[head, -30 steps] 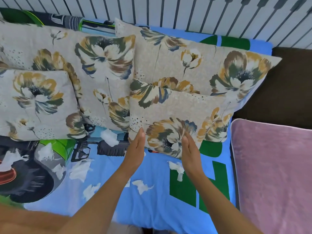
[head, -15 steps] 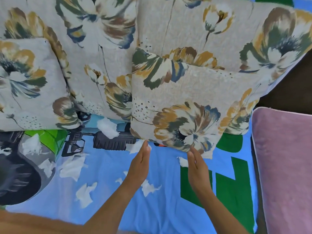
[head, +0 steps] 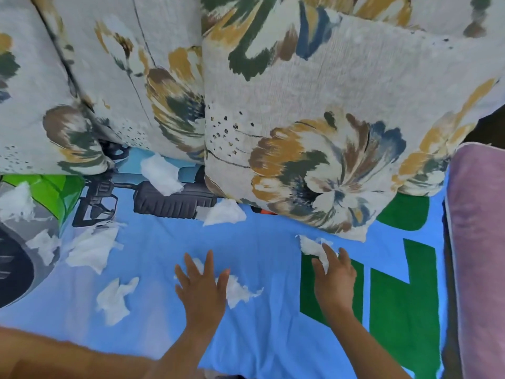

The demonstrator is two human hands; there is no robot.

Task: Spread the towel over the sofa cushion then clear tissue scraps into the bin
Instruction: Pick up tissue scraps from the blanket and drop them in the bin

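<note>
Nothing legible: the green block shapes (head: 396,296) at 4 o'clock on the blue sheet (head: 273,337) cannot be read.

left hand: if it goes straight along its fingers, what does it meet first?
Ahead of the left hand is bare blue cloth, then probably the tissue scrap at the lower edge of the floral cushion. Depth is unclear.

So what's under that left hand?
A white tissue scrap pokes out from under the left hand, lying on the blue cloth. How much more the palm covers cannot be seen.
</note>
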